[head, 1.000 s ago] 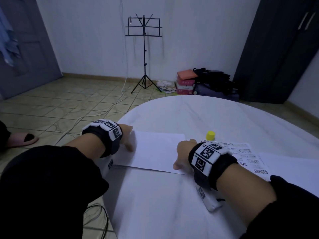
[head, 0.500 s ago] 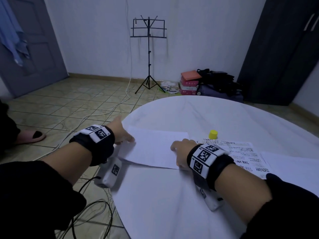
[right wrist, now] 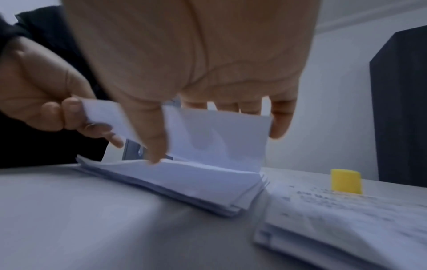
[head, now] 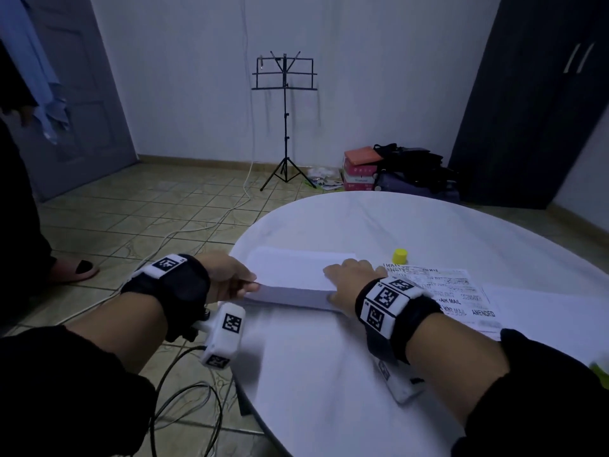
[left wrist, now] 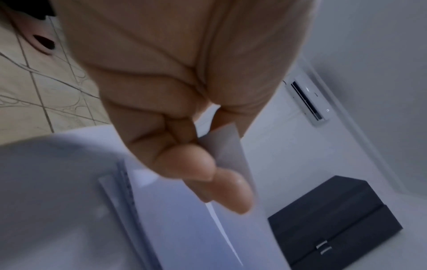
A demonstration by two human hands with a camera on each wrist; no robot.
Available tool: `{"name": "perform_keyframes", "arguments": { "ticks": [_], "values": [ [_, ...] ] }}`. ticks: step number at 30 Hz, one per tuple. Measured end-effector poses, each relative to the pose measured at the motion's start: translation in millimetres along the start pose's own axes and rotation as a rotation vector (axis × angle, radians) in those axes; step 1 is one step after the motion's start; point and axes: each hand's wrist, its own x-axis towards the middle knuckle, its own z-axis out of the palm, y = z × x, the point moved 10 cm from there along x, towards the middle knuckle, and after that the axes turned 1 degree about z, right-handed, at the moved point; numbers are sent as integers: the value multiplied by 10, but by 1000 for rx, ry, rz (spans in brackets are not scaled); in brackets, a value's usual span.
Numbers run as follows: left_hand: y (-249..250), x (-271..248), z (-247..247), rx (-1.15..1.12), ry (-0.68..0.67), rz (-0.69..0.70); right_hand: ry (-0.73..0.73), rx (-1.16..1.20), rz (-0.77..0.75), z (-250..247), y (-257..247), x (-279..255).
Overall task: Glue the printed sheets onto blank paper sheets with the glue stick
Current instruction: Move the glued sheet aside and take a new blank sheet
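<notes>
A stack of blank white sheets (head: 296,272) lies on the round white table (head: 329,374). My left hand (head: 247,284) pinches the near-left corner of the top blank sheet (right wrist: 219,138). My right hand (head: 333,286) holds the sheet's near-right corner, fingers on top and thumb beneath. The sheet's near edge is raised off the stack (right wrist: 184,184). In the left wrist view the fingertips (left wrist: 221,186) grip the sheet corner (left wrist: 228,146). Printed sheets (head: 454,295) lie to the right of the stack. A small yellow glue-stick cap (head: 400,256) stands upright behind them.
More white paper (head: 543,311) lies at the table's right. A yellow-green object (head: 600,371) is cut off by the right edge. On the floor stand a music stand (head: 285,127), boxes and bags (head: 395,173); cables (head: 184,400) trail nearby. A slippered foot (head: 74,270) is at left.
My left hand slid off the sheet's left side and pinched its near-left corner. Both hands have raised the top sheet's near edge off the stack. The head view swung left.
</notes>
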Motion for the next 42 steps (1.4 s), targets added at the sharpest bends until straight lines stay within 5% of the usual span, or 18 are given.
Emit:
{"name": "perform_keyframes", "arguments": {
  "ticks": [4,12,23,29,33,36,42],
  "values": [
    [18,-207,128,65,-53,128,9,-59,-20,-117,175,-327],
    [-162,-870,843,637,-199,284,53,43,-69,220,820,-1359],
    [-447,-1259,1945,896,-314,326,-314,-24,-61,730,1531,-2463],
    [-314,-1227,2183,1035,-263,391,-174,313,305,449,2342,-2410],
    [-283,-1239,2251,1234,-224,398,-102,748,586,606,2844,-2333],
    [-344,-1220,2259,1419,-198,394,-66,842,569,665,2887,-2174],
    [-395,-1233,2265,1517,-220,413,5,596,396,430,2623,-1892]
  ]
}}
